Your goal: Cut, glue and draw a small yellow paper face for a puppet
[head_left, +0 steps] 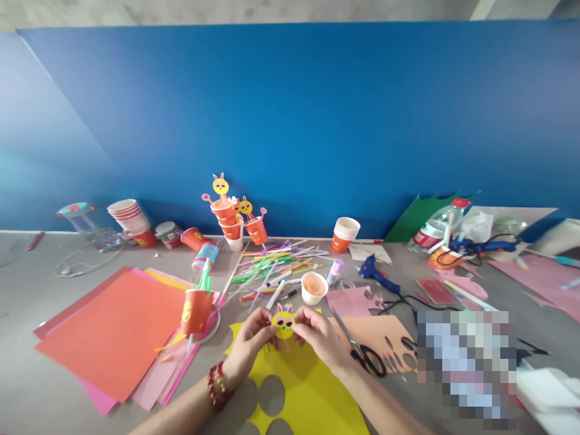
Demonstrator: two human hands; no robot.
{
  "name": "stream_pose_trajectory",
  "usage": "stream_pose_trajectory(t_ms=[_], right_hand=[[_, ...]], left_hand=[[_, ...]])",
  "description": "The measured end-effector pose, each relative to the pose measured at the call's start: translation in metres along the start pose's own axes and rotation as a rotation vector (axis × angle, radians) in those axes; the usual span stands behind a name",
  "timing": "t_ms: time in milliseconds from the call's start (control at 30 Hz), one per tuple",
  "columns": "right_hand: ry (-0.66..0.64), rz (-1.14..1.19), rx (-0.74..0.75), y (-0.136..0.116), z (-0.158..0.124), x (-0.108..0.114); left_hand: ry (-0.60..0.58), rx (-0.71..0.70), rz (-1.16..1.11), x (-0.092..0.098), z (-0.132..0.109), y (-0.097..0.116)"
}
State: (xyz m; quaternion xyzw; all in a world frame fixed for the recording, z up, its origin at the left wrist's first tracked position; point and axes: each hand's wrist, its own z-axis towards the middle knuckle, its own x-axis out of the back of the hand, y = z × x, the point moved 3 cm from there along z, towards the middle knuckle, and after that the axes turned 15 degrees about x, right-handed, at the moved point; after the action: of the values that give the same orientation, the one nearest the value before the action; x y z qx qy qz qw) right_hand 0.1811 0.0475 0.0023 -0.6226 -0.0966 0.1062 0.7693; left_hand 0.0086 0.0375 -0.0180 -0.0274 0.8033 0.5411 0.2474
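Note:
Between my hands is a round yellow paper rabbit face point(283, 326) with pink ears and dark eyes. My left hand point(254, 338) pinches its left edge, and a red bead bracelet circles that wrist. On the opposite edge, my right hand point(317, 335) grips the same face with thumb and fingers. Beneath both hands lies a yellow paper sheet point(312, 386) with round holes cut from it. Black-handled scissors point(362, 350) rest to the right on an orange paper sheet point(385, 329). Just beyond my hands stands a white paper cup point(314, 290) with orange scraps inside.
Colored strips point(276, 266) are strewn behind the cup. Finished rabbit cups point(224, 211) stand near the blue partition point(290, 121). Orange and pink sheets point(118, 332) lie left, beside a red cup point(196, 311). A blue glue gun point(378, 275) and its cable lie right.

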Motion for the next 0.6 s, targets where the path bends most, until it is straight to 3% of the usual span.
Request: stream_pose_trajectory(t_ms=[333,600], right_hand=[[0.037,0.127,0.005,0.005,-0.003,-0.005],[0.02,0.123,0.012,0.016,-0.007,0.003]], left_hand=[[0.058,0.031,0.002,0.0,-0.001,0.005],[-0.014,0.069,-0.031,-0.001,0.002,-0.003]])
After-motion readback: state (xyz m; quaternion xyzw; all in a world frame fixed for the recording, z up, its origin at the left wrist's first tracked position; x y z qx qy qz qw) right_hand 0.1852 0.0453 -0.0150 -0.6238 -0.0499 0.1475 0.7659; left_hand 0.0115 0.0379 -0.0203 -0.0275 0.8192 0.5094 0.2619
